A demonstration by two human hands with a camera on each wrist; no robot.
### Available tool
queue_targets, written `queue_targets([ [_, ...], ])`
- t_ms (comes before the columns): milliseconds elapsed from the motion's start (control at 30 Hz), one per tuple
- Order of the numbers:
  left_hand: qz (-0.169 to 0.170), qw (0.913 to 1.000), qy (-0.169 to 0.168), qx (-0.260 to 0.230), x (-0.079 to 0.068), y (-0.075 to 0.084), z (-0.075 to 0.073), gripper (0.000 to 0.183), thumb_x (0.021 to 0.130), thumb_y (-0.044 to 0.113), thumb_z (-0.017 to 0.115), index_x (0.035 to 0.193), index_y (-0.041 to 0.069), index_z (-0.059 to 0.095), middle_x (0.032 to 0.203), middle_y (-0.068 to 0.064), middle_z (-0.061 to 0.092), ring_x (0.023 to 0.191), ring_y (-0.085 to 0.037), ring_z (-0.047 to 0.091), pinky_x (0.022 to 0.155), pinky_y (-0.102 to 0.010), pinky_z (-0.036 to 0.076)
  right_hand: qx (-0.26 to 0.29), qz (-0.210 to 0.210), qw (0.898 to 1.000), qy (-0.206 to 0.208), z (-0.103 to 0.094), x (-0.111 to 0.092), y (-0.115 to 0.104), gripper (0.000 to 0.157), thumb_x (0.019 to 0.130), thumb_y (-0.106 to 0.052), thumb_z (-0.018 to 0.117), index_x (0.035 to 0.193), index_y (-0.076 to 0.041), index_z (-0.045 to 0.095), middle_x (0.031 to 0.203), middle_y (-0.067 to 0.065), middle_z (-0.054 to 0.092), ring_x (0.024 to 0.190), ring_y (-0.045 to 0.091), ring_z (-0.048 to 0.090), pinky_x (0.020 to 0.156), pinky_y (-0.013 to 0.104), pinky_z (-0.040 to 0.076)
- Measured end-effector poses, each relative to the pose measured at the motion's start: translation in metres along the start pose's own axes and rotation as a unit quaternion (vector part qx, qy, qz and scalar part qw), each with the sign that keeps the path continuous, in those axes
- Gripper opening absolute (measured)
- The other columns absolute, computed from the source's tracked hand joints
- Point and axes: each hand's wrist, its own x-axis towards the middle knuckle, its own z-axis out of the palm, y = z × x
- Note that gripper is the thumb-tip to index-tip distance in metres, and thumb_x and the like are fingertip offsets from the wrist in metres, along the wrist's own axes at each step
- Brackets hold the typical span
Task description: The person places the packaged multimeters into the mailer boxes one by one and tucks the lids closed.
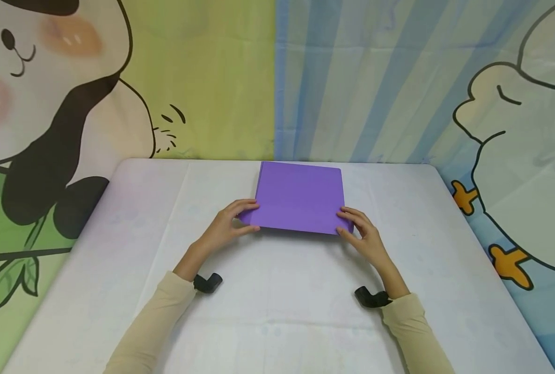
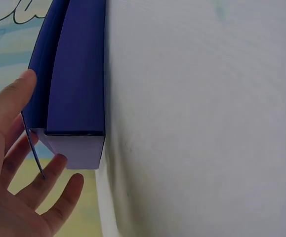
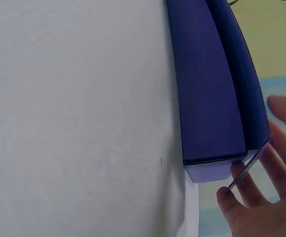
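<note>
A flat purple cardboard box (image 1: 301,197) lies toward the far side of the table, its lid raised a little at the near edge. My left hand (image 1: 223,223) holds the lid's near left corner, thumb at the front edge and fingers by the side flap (image 2: 36,155). At the near right corner my right hand (image 1: 365,239) holds the lid likewise, its fingers around the side flap (image 3: 245,172). Both wrist views show the box's front wall (image 2: 78,74) below the tilted lid, with a narrow gap between. The box's inside is hidden.
The table (image 1: 268,291) has a white cloth over it. Cloth backdrops with a cartoon panda (image 1: 90,119) and a white cartoon figure (image 1: 530,197) hang behind and beside it. Black wrist-worn pieces (image 1: 208,283) stick out below each hand.
</note>
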Motion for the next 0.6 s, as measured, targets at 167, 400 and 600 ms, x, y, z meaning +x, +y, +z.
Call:
queue_targets([
  [167,-0.001,0.9986,-0.012,0.052,0.000,0.005,0.001,0.055,0.078,0.025,0.075,0.127,0.013,0.054,0.138,-0.002,0.046,0.132,-0.022,0.040,0.109,-0.039,0.034,0.002,0.011,1.000,0.002,0.002,0.000,0.003,0.036,0.086,0.007,0.059,0.121,0.012,0.053,0.136,0.026,0.041,0.132,0.035,0.034,0.107,0.009,0.024],
  [400,0.021,0.9887,-0.019,0.147,0.001,0.004,0.006,0.053,0.080,0.032,0.073,0.125,0.011,0.053,0.136,-0.003,0.047,0.128,-0.025,0.044,0.107,-0.041,0.037,0.020,-0.005,0.999,0.032,0.006,-0.001,0.011,0.034,0.084,0.010,0.060,0.117,0.014,0.055,0.132,0.029,0.044,0.130,0.022,0.040,0.108,0.011,0.025],
  [600,0.031,0.9870,-0.002,0.158,-0.003,0.000,0.010,0.053,0.079,0.029,0.074,0.124,0.011,0.055,0.136,-0.003,0.047,0.128,-0.024,0.045,0.106,-0.040,0.038,-0.003,-0.032,0.999,0.036,0.012,-0.005,0.014,0.035,0.082,0.013,0.060,0.116,0.014,0.056,0.131,0.031,0.045,0.128,0.035,0.040,0.107,0.011,0.028],
])
